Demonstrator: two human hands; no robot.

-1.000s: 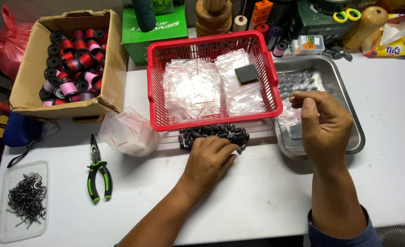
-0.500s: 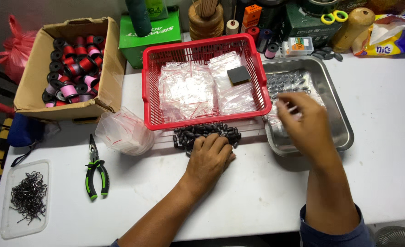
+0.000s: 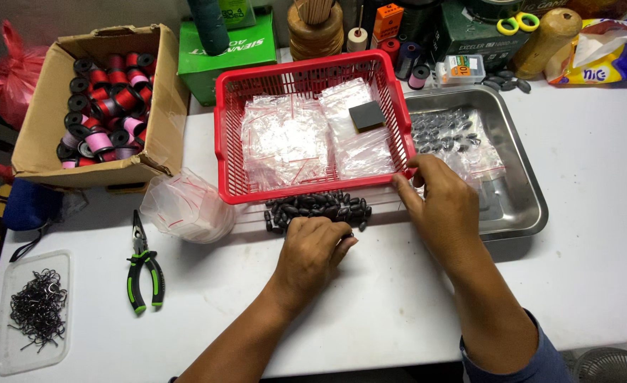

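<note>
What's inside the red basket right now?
The red basket holds piles of small clear plastic bags and one dark square block lying on top of them. The basket floor beneath the bags is covered.

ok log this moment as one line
left hand: on dark beads | right hand: at red basket corner, over steel tray

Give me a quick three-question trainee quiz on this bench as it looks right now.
1. True or false: the left hand rests on the pile of dark beads.
2. Which container is the right hand at? A) cardboard box B) red basket C) clear tray of hooks
3. Fill in: the green-handled pliers lie to the ____ of the left hand.

Key: 1 true; 2 B, at its front right corner, beside the steel tray; 3 left.
</note>
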